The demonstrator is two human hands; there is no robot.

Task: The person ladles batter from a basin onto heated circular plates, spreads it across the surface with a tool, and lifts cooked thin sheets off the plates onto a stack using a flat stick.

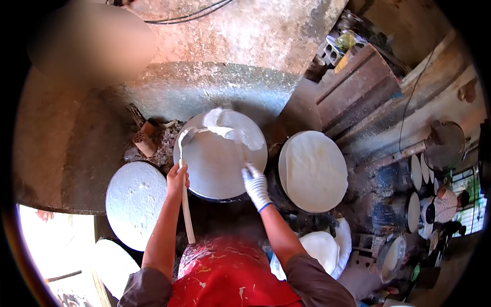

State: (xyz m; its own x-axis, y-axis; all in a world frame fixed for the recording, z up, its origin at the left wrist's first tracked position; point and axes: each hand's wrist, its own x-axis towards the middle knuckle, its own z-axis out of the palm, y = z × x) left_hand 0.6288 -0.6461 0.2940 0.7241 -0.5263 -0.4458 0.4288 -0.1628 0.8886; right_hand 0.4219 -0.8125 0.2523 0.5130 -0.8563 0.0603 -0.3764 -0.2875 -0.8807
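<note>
My bare left hand (177,180) is wrapped round the long pale wooden handle of a ladle (187,219). Its bowl sits over the left rim of a round pale griddle (209,169). White batter (219,123) lies in a thick curved streak across the griddle's far part, and some clings to the ladle. My right hand (257,188), in a white striped glove, is at the griddle's right front edge. It grips a thin-handled tool (242,153) that reaches towards the batter; motion blurs it, so its exact kind is unclear.
A round drum top with a white coating (136,204) stands left. On the right drum lie thin round sheets (316,171). More white rounds (321,250) lie near my right elbow. Hollow bricks (145,144) and debris sit behind, against a wall (204,84). Another person (445,205) is far right.
</note>
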